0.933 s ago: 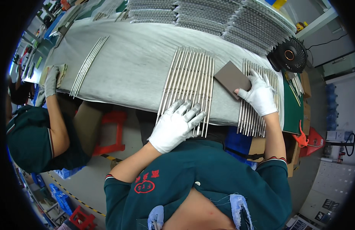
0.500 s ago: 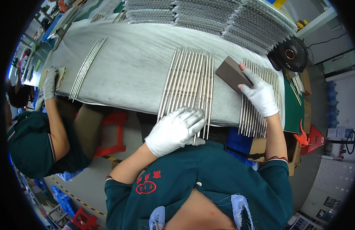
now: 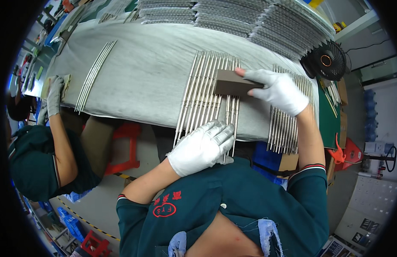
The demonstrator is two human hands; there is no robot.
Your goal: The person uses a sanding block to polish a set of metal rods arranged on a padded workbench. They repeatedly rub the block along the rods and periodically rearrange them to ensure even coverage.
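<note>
Side by side on the cloth-covered table lies a row of slim silvery metal rods [image 3: 202, 81] with ringed joints. My left hand [image 3: 200, 147], in a white glove, is closed over the near ends of several rods at the table's front edge. The palm side is hidden. My right hand [image 3: 277, 88], also gloved with bare thumb and fingertip showing, grips a dark brown-grey rectangular block [image 3: 230, 82]. The block lies across the right part of this row and covers part of it; whether it presses on them I cannot tell.
A second row of rods [image 3: 288, 128] lies to the right, partly under my right forearm. Beyond are stacks of bubble-wrapped packs [image 3: 224, 17] and a black fan [image 3: 325, 61]. At left, a co-worker's gloved hand [image 3: 55, 92] is near a few thin rods [image 3: 93, 77].
My right hand has moved left with the block, from beside the second row onto the middle rods. My left hand has shifted slightly right, still at the near rod ends.
</note>
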